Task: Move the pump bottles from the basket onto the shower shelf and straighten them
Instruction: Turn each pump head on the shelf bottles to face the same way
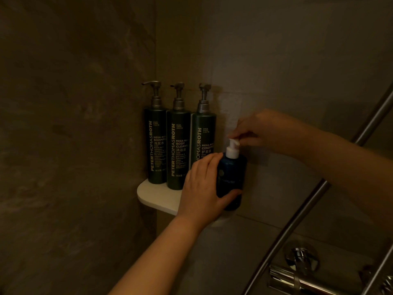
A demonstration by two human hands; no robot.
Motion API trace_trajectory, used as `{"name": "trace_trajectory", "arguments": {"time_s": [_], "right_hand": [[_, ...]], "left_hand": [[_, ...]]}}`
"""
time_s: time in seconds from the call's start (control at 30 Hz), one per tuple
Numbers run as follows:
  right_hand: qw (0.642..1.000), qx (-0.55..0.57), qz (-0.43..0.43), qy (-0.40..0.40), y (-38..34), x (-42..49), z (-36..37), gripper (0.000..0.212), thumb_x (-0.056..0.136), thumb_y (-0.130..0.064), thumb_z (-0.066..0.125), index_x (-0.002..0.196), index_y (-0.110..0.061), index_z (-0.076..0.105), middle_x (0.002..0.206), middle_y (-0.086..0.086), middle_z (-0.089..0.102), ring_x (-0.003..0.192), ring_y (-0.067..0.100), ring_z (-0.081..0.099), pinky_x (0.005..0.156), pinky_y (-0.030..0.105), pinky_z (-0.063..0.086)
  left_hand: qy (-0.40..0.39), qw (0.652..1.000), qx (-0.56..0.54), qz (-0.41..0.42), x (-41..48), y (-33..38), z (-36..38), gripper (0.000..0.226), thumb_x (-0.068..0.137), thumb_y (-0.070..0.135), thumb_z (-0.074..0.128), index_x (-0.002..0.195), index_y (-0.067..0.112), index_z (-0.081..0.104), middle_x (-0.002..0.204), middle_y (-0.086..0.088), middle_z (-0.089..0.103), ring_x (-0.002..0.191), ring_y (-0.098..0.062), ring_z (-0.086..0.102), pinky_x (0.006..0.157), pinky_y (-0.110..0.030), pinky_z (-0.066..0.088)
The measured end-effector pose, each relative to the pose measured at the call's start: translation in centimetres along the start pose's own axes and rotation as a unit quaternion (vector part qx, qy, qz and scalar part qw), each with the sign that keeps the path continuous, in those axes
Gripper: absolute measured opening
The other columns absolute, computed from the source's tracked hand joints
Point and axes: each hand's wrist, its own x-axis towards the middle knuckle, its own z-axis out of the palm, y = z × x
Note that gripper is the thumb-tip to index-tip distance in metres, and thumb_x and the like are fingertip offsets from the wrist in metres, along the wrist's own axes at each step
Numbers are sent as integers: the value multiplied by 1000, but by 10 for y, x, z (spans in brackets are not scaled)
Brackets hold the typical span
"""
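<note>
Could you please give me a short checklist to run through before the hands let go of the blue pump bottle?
1. Left hand grips the body of the blue bottle: ok.
2. Right hand pinches the white pump to turn it: ok.
3. Blue bottle's base sits fully on the shelf: cannot tell, since the left hand hides the base.
4. Blue bottle roughly upright, label facing out: ok.
5. Three green bottles upright in a row on the shelf, labels forward: ok.
6. Blue bottle in line with the green row: not ok, since it sits lower and further forward.
</note>
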Motion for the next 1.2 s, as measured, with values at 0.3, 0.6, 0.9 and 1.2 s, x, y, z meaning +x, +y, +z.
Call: {"name": "trace_trajectory", "arguments": {"time_s": [0.3, 0.6, 0.9, 1.2], "right_hand": [[1000, -15, 2, 0, -5, 2, 1, 28, 90, -26, 58, 117, -23, 65, 104, 2, 67, 91, 16, 60, 75, 22, 38], [991, 75, 106, 20, -3, -15, 26, 63, 81, -27, 69, 137, -24, 41, 114, 1, 63, 94, 8, 57, 82, 22, 46], [965, 181, 186, 20, -18, -42, 66, 56, 74, -50, 67, 123, -29, 49, 100, -11, 60, 86, 7, 57, 76, 29, 49], [957, 173, 213, 96, -34, -43, 87, 50, 78, -45, 66, 119, -28, 44, 109, -6, 62, 80, 1, 50, 60, 14, 36]], "left_hand": [[11, 1000, 11, -10, 0, -2, 2, 83, 73, 61, 60, 140, 20, 31, 137, -1, 42, 123, -12, 32, 100, -28, 27], [33, 999, 39, -11, -1, -4, 5, 87, 72, 58, 63, 142, 19, 30, 132, -3, 42, 119, -15, 34, 96, -30, 29], [45, 998, 33, -25, -2, -7, 8, 87, 71, 62, 61, 142, 21, 29, 129, 1, 37, 117, -15, 35, 94, -29, 31], [48, 997, 3, -67, -39, -19, 1, 46, 84, 39, 49, 126, 20, 43, 119, 0, 45, 110, -12, 41, 91, -26, 35]]}}
